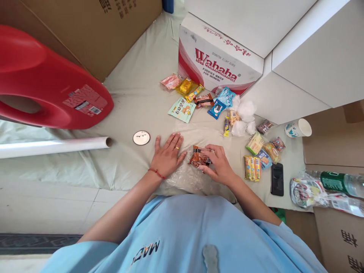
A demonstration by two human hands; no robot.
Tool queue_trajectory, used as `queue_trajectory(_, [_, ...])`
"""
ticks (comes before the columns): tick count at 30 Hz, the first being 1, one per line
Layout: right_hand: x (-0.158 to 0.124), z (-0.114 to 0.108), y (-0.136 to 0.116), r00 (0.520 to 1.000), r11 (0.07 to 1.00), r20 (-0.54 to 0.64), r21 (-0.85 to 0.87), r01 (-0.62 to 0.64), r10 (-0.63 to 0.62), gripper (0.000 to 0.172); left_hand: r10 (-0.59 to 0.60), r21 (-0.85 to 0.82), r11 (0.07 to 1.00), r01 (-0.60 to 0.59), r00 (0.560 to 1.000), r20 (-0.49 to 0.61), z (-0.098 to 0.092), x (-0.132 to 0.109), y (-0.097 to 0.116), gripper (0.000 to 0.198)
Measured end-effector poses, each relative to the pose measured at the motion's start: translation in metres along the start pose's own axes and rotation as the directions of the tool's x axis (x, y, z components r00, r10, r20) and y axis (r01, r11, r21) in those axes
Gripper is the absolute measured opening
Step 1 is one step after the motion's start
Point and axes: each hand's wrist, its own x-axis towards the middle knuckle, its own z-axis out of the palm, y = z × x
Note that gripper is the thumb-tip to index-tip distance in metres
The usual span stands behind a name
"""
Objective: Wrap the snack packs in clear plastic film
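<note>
My left hand (pixel 168 154) lies flat with its fingers stretched out, on or beside a clear plastic bag (pixel 184 180) spread over the cloth. It wears a ring and a red cord bracelet. My right hand (pixel 218 163) grips a brown snack packet (pixel 196 156) at its right side, thumb below and fingers above. The packet rests over the upper part of the plastic bag. A round white disc (pixel 141 138) lies to the left of my left hand. Yellow wrapped snack bars (pixel 252 168) sit to the right of my right hand.
Several snack packets, including a mint-green pouch (pixel 182 110), lie before a Wahaha carton (pixel 216 60). Crumpled white plastic (pixel 246 113), a paper cup (pixel 295 128), a phone (pixel 277 179) and bottles (pixel 335 181) are at right. A red jug (pixel 57 83) and white tube (pixel 57 147) are at left.
</note>
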Motion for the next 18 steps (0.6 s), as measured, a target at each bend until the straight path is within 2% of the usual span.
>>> queue_trajectory(5, [0.018, -0.001, 0.012, 0.987, 0.997, 0.149, 0.018, -0.071, 0.067, 0.061, 0.0, 0.031, 1.0, 0.0, 1.0, 0.001, 0.002, 0.0, 0.0, 0.063])
queue_trajectory(8, [0.022, 0.001, 0.011, 0.975, 0.982, 0.127, 0.038, -0.186, 0.18, 0.059, 0.002, 0.036, 0.999, -0.003, 1.0, 0.007, 0.003, 0.0, 0.0, 0.063])
queue_trajectory(11, [0.019, 0.0, -0.002, 0.963, 0.961, 0.076, 0.083, -0.265, 0.259, 0.059, 0.0, 0.033, 0.999, -0.001, 1.0, 0.014, 0.003, -0.001, 0.0, 0.063])
queue_trajectory(13, [0.015, 0.003, -0.015, 0.959, 0.956, 0.084, 0.088, -0.279, 0.272, 0.059, 0.002, 0.034, 0.999, -0.002, 1.0, 0.014, 0.002, -0.001, -0.001, 0.063])
queue_trajectory(18, [0.001, 0.025, -0.036, 0.94, 0.944, 0.121, -0.131, -0.302, 0.318, 0.065, 0.003, 0.033, 0.999, -0.003, 1.0, 0.003, 0.003, -0.001, -0.002, 0.063])
